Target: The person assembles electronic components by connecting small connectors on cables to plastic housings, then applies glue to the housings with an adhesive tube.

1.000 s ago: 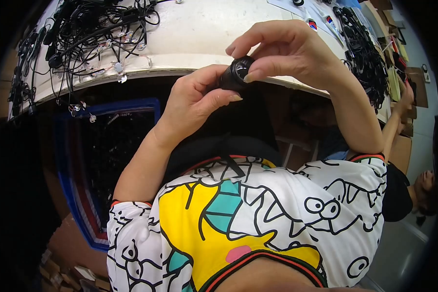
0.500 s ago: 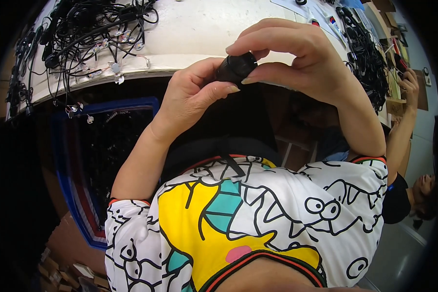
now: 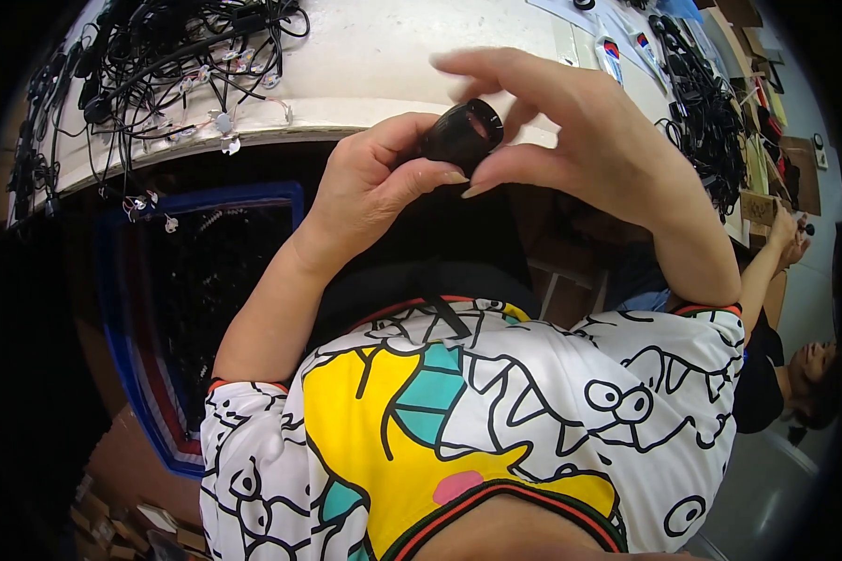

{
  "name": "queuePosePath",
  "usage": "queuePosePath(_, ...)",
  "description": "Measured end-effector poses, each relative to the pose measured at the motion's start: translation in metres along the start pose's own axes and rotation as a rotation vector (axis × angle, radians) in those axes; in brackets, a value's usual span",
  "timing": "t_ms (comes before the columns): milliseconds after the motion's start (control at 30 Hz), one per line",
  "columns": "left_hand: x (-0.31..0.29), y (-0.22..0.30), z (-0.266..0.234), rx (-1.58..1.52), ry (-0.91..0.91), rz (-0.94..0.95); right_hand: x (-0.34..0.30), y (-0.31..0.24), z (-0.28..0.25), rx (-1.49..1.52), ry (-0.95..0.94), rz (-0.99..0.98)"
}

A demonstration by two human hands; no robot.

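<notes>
A black cylindrical part sits tilted at the near edge of the bench, pinched between thumb and fingers of the left hand, its open end facing right. The right hand curves around that end, thumb and blurred fingers spread apart; whether it touches is unclear. With apparently one hand bearing it, a loosened pinch or sideways knock could send the smooth-looking part toward the blue-rimmed bin or dark gap below. Tangled black cables lie well left.
</notes>
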State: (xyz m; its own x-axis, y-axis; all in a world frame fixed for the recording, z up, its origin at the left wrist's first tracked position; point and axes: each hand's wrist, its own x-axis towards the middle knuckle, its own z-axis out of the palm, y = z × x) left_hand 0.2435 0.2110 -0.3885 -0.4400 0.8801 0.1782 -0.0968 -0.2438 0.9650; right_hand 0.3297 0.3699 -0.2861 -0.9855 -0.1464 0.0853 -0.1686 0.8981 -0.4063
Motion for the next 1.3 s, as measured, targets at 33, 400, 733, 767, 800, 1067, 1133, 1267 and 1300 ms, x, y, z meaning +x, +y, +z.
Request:
queuePosePath(33,-0.001,-0.002,0.0,0.036,0.006,0.044,0.001,0.002,0.003,0.069,0.131,-0.158)
queuePosePath(400,-0.006,0.008,0.012,0.285,0.071,0.145,-0.006,-0.013,-0.007,-0.022,-0.082,0.168)
queuePosePath(733,-0.021,0.013,0.002,0.375,0.2,0.042,0.0,-0.035,-0.013,0.156,0.014,-0.017)
queuePosePath(767,-0.024,0.017,0.006,0.354,0.203,0.105,-0.008,-0.032,-0.014,0.074,0.066,-0.052)
queuePosePath(800,-0.01,0.012,0.015,0.32,0.159,0.207,-0.022,-0.029,-0.024,0.044,0.103,0.002)
queuePosePath(1067,-0.048,0.016,0.001,0.082,0.246,-0.134,-0.038,-0.009,0.06,0.635,-0.132,0.366)
queuePosePath(1133,-0.049,0.014,-0.003,0.021,0.217,-0.128,-0.058,0.033,0.121,0.1,-0.13,0.055)
queuePosePath(1267,-0.044,0.011,-0.006,-0.25,0.213,-0.218,-0.103,0.092,0.247,-0.166,-0.325,0.155)
queuePosePath(1300,-0.042,0.01,-0.006,-0.241,0.216,-0.217,-0.102,0.096,0.26,-0.169,-0.306,0.14)
